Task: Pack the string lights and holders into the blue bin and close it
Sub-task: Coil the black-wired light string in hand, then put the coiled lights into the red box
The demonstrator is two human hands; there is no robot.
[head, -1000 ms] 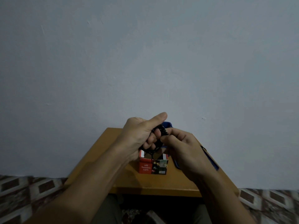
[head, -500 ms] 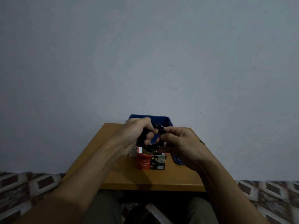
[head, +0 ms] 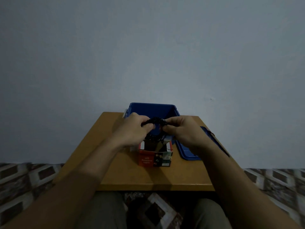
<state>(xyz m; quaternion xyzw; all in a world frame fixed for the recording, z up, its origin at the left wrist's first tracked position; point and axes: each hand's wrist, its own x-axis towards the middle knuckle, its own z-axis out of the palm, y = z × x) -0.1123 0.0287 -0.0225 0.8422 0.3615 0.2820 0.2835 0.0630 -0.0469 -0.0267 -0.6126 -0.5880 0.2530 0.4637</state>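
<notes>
While both hands hover over the middle of the tabletop [head: 132, 176], the string lights [head: 156, 120] are up in the air between them, a black coiled bundle. Left hand [head: 132, 129] has its fingers curled tight round the left side of the coil, and right hand [head: 183, 129] pinches the right side between thumb and fingertips. So that's a firm two-handed hold, nothing slack! The bundle's lower loops dangle just over the open top of a red-and-dark carton [head: 155, 158], flaps up, standing near the tabletop's centre. Whether the loops touch the carton, can't tell.

Right behind it, at the far edge, sits the blue bin [head: 151, 109], open-topped, with a pale handle at its left end. What's inside it is hidden behind the hands. Its blue lid [head: 188, 152] lies flat toward the right edge, just beside the carton and partly under the right forearm. Plain grey wall [head: 148, 47] beyond, patterned floor [head: 24, 176] on either side.
</notes>
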